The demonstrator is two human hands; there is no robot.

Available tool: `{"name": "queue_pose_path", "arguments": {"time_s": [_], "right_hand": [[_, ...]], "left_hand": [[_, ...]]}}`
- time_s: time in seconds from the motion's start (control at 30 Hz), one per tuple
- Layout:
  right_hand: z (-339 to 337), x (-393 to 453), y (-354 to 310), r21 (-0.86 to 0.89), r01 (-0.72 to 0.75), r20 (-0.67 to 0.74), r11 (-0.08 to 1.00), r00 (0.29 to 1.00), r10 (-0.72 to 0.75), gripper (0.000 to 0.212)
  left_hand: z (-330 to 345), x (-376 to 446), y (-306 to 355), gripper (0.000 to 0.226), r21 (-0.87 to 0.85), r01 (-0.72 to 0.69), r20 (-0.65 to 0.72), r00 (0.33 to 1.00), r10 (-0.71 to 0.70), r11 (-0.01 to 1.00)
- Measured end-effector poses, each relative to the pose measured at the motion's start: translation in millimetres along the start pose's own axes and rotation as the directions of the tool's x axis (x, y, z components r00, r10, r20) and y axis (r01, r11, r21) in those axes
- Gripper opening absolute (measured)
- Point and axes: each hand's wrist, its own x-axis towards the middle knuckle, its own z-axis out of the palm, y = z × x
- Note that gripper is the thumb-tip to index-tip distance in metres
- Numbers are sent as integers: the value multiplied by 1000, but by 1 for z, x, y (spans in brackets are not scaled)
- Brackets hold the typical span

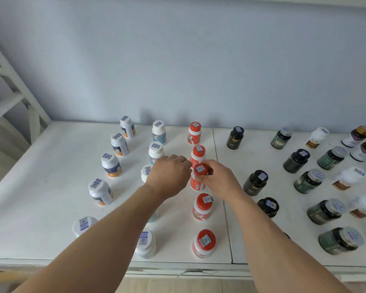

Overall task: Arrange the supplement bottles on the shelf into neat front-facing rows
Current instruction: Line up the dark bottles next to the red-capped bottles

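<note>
As both hands close on the red-capped bottle (199, 176) mid-column on the shelf (51, 187), right hand (218, 182) fingers pinching its cap, left hand (169, 176) curled alongside, a careless twist could topple neighbouring bottles.

White shelf (51, 166) before me: white-capped bottles (111, 164) stand in columns left of my hands, red-capped bottles (203, 205) between them, dark bottles (256, 182) to their right.
</note>
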Motion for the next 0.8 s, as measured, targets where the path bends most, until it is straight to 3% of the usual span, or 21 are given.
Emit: {"name": "queue_pose_path", "arguments": {"time_s": [0.5, 0.8], "right_hand": [[-4, -3, 6, 44, -21, 35, 999, 999, 19, 62], [-91, 37, 33, 126, 42, -140, 991, 990, -25, 53]], "left_hand": [[-7, 12, 5, 28, -3, -8, 21, 1000, 8, 1000], [-5, 73, 38, 31, 14, -48, 2, 999, 48, 999]]}}
